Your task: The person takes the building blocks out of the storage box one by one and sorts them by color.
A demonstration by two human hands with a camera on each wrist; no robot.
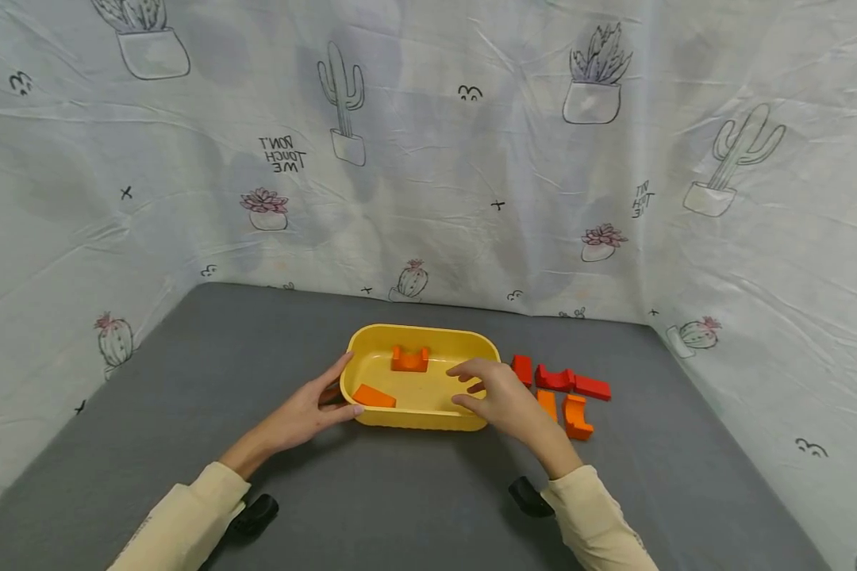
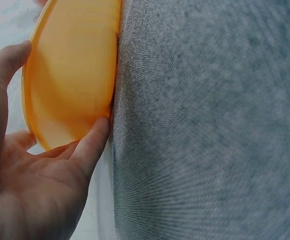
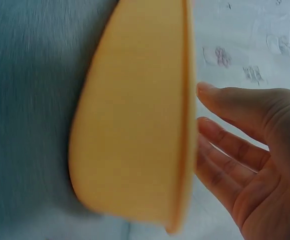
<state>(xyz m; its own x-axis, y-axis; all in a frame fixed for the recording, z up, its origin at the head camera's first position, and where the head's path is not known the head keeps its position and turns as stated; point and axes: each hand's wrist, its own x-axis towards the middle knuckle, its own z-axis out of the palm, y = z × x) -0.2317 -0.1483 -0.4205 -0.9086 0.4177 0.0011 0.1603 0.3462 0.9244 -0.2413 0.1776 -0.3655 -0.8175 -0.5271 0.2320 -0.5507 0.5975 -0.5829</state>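
A yellow plastic tub [image 1: 421, 420] stands on the grey table. Inside it, an orange block with a curved notch [image 1: 409, 365] lies near the far wall, and a flat-looking orange block [image 1: 374, 396] lies at the near left. My left hand [image 1: 303, 412] grips the tub's left end, thumb at the near side and fingers round the end wall. Over the tub's right end hovers my right hand [image 1: 503, 400], fingers bent loosely and apart from the thumb, with nothing seen between them. In the right wrist view, the tub's outer wall [image 3: 130, 115] hides its contents.
Right of the tub lie a red block [image 1: 521, 369], a notched red block [image 1: 555, 379], a long red block [image 1: 592, 387], a partly hidden orange block [image 1: 547, 403] and a notched orange block [image 1: 578, 419]. A printed cloth [image 1: 428, 159] surrounds the table's [image 1: 371, 500] back and sides.
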